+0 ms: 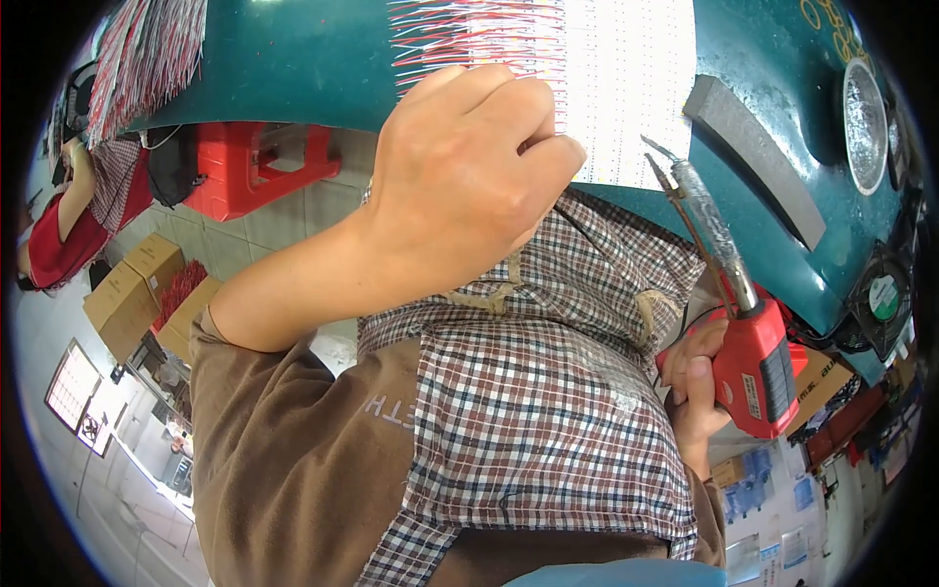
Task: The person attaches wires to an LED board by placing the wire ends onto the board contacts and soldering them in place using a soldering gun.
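Observation:
My left hand (469, 186) is curled into a fist at the near edge of a white strip (631, 88) lying on the teal table (293, 68). Thin red and white wires (469, 39) fan out from the strip's left side, right above my knuckles. The fingertips are hidden, but they seem to pinch the strip's edge. My right hand (694, 382) grips a red soldering gun (758, 357) low on the right. Its long metal tip (685, 181) points up toward the strip's lower right corner, just short of it.
A grey foam bar (753, 161), a round metal dish (866, 122) and a small fan (883, 298) sit on the table's right side. A bundle of red and white wires (147, 49) hangs at top left. Below are a red stool (259, 161), cardboard boxes (137, 284) and another person (68, 215).

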`<state>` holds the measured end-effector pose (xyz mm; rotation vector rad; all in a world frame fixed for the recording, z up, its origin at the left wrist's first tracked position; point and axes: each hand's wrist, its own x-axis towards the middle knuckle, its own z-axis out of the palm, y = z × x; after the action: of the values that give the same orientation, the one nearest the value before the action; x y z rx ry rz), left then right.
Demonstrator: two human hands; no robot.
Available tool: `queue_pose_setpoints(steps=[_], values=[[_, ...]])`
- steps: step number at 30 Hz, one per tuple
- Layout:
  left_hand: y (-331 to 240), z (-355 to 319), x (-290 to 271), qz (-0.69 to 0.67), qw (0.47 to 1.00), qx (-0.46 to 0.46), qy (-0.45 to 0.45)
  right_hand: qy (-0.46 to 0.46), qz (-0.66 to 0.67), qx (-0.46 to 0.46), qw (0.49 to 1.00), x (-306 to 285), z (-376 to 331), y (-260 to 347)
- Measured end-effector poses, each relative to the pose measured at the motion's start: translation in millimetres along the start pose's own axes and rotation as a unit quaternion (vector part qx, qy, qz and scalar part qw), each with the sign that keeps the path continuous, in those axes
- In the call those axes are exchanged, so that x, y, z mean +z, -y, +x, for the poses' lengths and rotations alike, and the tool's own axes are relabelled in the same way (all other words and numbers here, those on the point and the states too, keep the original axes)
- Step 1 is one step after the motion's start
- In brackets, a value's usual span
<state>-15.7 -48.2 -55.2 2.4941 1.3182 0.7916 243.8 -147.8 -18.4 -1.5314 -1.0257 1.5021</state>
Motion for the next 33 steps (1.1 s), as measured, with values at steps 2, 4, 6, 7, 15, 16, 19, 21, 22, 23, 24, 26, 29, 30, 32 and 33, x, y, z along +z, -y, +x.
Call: queue_pose_setpoints(steps=[2, 4, 6, 7, 15, 16, 19, 21, 22, 23, 24, 26, 29, 30, 32, 33], values=[[0.9, 0.2, 0.0, -0.001, 1.0, 0.001, -0.002, -0.026, -0.011, -0.057, 0.998, 4.0, 4.9, 0.0], [1.7, 0.4, -1.0, 0.006, 1.0, 0.0, 0.006, -0.036, -0.017, -0.078, 0.996, -0.8, 9.0, -2.9], [1.6, 1.6, -5.5, 0.007, 1.0, -0.008, 0.029, -0.063, -0.029, -0.127, 0.989, 0.5, 17.6, -3.6], [1.2, 2.7, -8.9, 0.008, 0.998, -0.018, 0.054, -0.052, -0.016, -0.127, 0.99, -3.6, 20.1, -2.2], [8.0, 2.9, -8.0, 0.059, 0.987, -0.047, 0.145, -0.204, -0.249, -0.209, 0.923, -17.4, 64.2, 13.9], [8.1, 3.0, -5.4, 0.058, 0.987, -0.049, 0.141, -0.209, -0.249, -0.213, 0.922, -17.2, 75.4, 16.2], [7.5, -0.2, -3.8, 0.062, 0.986, -0.062, 0.139, -0.106, -0.409, -0.388, 0.819, -17.9, 107.3, 25.6], [7.5, 1.0, -2.9, 0.057, 0.988, -0.059, 0.133, -0.087, -0.506, -0.379, 0.77, -13.0, 115.7, 34.3], [7.5, 2.0, -2.4, 0.051, 0.989, -0.058, 0.129, -0.079, -0.52, -0.411, 0.745, -9.5, 122.4, 37.0], [7.3, 2.0, -2.9, 0.053, 0.989, -0.057, 0.127, -0.081, -0.519, -0.414, 0.744, -7.6, 122.8, 37.7], [6.9, 2.3, -3.5, 0.053, 0.988, -0.06, 0.128, -0.085, -0.502, -0.388, 0.768, -6.1, 123.0, 37.6], [6.8, 3.1, -4.2, 0.057, 0.989, -0.059, 0.124, -0.087, -0.482, -0.371, 0.789, -5.0, 125.8, 40.2], [5.1, 3.1, -3.2, 0.051, 0.988, -0.067, 0.127, -0.065, -0.456, -0.372, 0.806, -13.4, 127.8, 35.8], [4.0, 3.6, -0.9, 0.045, 0.988, -0.07, 0.128, -0.076, -0.451, -0.389, 0.8, -14.0, 128.9, 35.8], [1.5, 6.5, 0.9, 0.035, 0.988, -0.073, 0.134, -0.085, -0.449, -0.387, 0.801, -14.3, 130.1, 40.5], [0.4, 6.7, 1.0, 0.038, 0.988, -0.071, 0.131, -0.09, -0.448, -0.379, 0.805, -14.4, 130.3, 42.3]])
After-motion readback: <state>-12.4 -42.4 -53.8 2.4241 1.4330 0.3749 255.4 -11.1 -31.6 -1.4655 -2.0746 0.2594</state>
